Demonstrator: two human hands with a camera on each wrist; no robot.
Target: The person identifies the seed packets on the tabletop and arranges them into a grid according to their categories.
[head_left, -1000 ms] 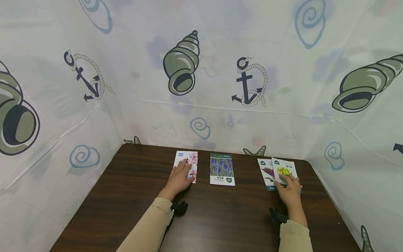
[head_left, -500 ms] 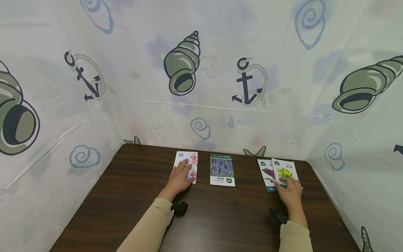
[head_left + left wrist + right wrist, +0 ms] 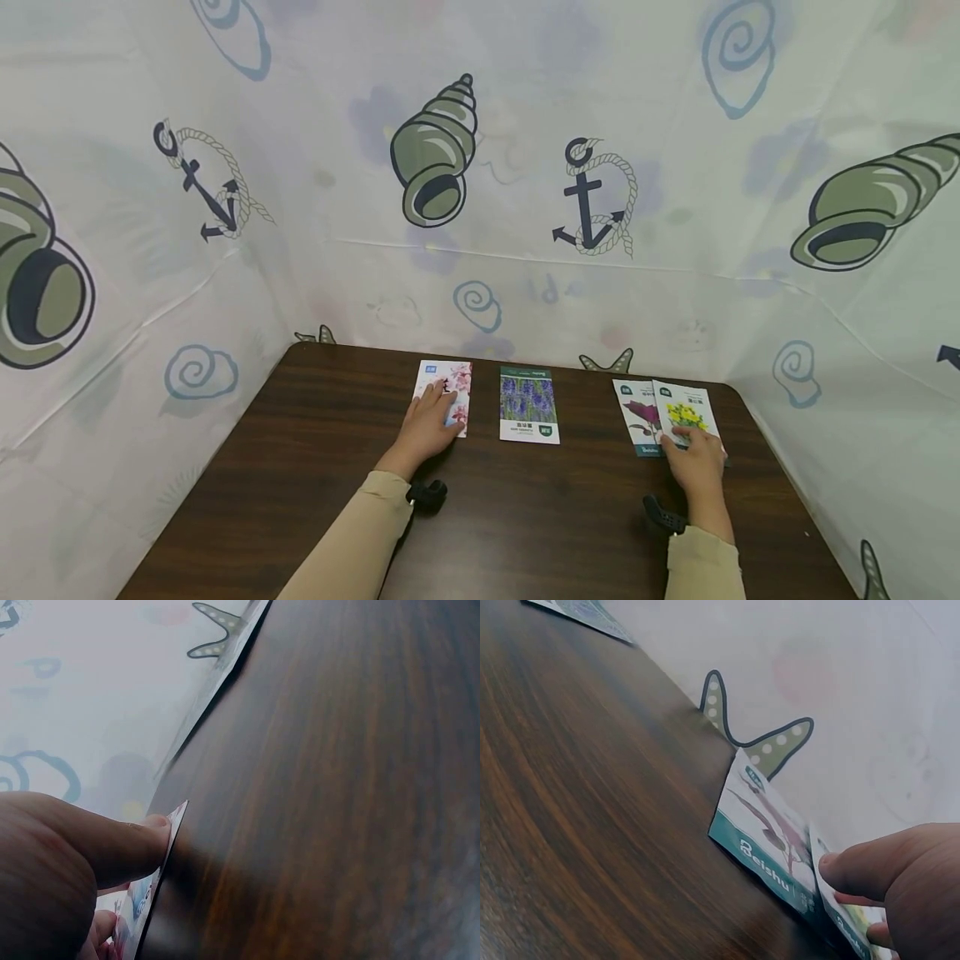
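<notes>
On the table's left half, my left hand (image 3: 427,421) rests with extended fingers over a seed packet with pink blossoms (image 3: 461,382). Its thumb reaches the packet's edge in the left wrist view. At the right, my right hand (image 3: 697,458) holds a seed packet with yellow flowers (image 3: 686,397) by its lower part, thumb at the left edge and fingers bent toward the right edge. That packet overlaps a seed packet with a dark purple flower (image 3: 637,412); "Beishu" shows on its teal band in the right wrist view. The lower part of the yellow-flower packet is hidden under the hand.
A seed packet with purple flower spikes (image 3: 529,404) lies between the two hands. The dark wood table (image 3: 525,517) meets a white cloth wall (image 3: 517,208) printed with shells and anchors at its back and sides.
My right hand has shifted slightly right with the yellow-flower packet, its fingers more bent, so more of the dark purple flower packet shows. My left hand has stayed in place.
</notes>
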